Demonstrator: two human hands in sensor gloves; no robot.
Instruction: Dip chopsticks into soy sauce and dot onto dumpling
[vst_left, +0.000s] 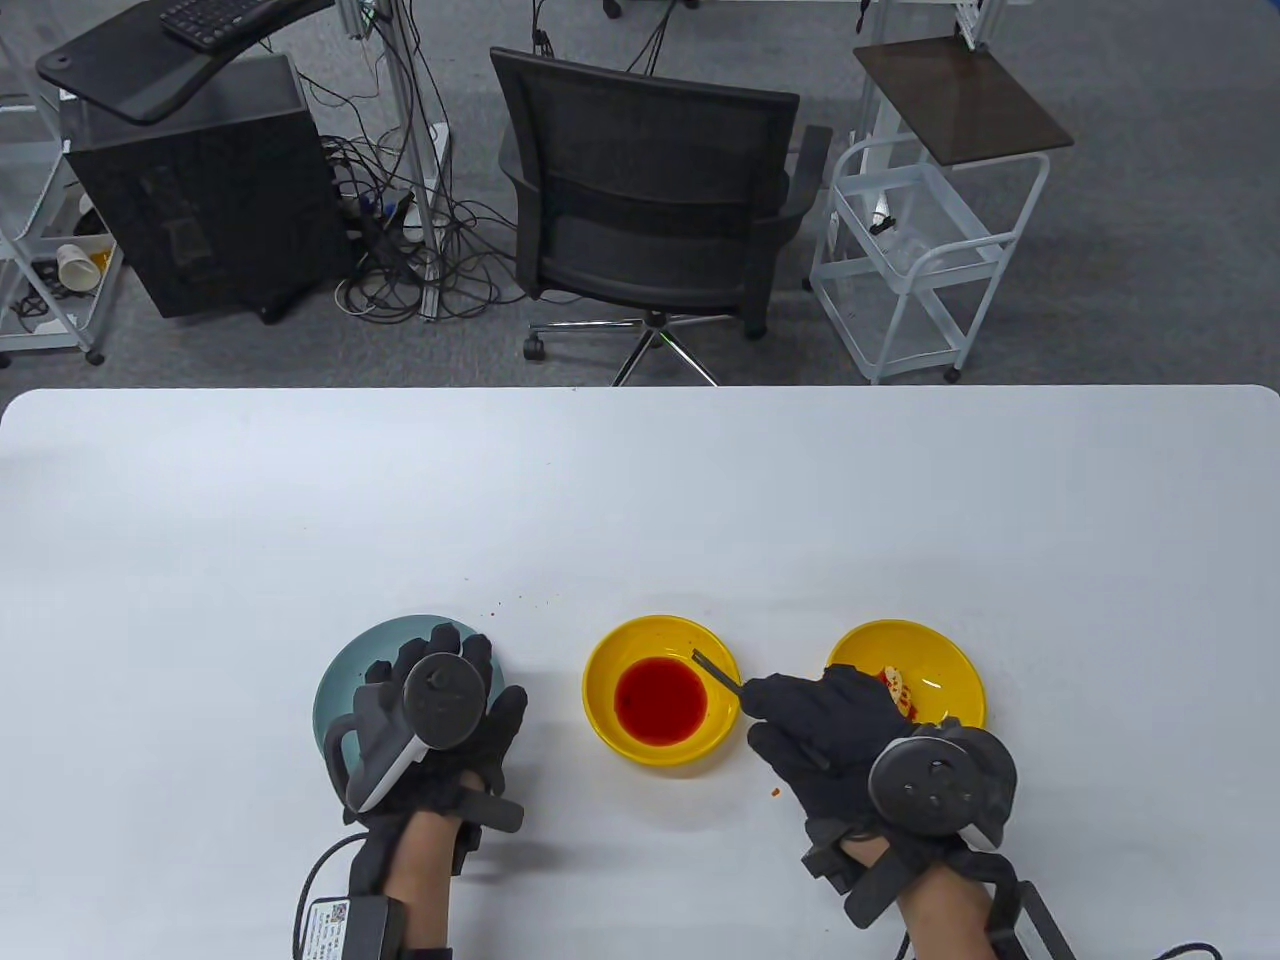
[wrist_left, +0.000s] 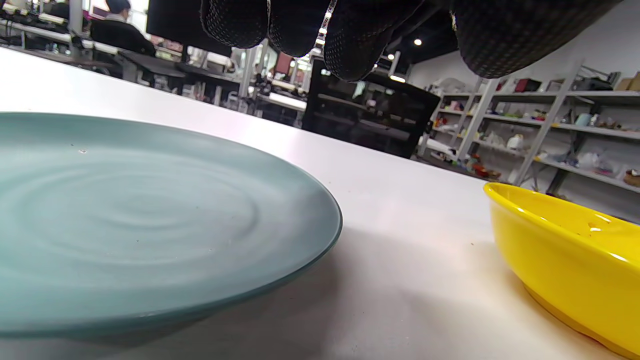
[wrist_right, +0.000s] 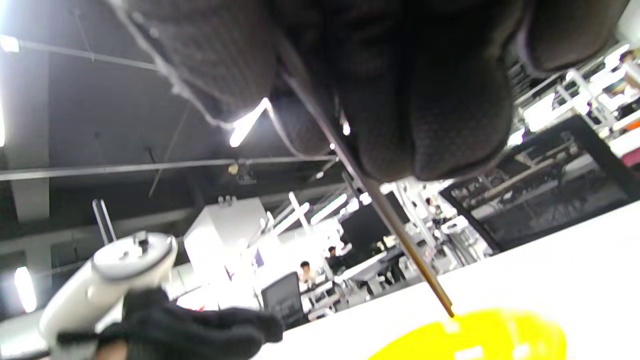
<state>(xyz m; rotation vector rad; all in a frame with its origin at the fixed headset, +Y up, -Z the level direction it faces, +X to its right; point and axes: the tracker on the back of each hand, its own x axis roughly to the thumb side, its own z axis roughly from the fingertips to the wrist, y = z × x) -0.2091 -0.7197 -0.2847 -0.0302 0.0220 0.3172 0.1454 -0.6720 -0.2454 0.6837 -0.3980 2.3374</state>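
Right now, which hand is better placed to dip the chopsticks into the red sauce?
Right. The right hand already grips the dark chopsticks, their tips over the yellow bowl of red sauce. The left hand rests over the teal plate, holding nothing.

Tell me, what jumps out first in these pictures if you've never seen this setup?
Probably the yellow bowl of red sauce at the table's near middle, with the right hand holding dark chopsticks over its rim. To its right sits a second yellow bowl with a red-dotted dumpling, half hidden by that hand. On the left, the left hand hovers over a blue-green plate.
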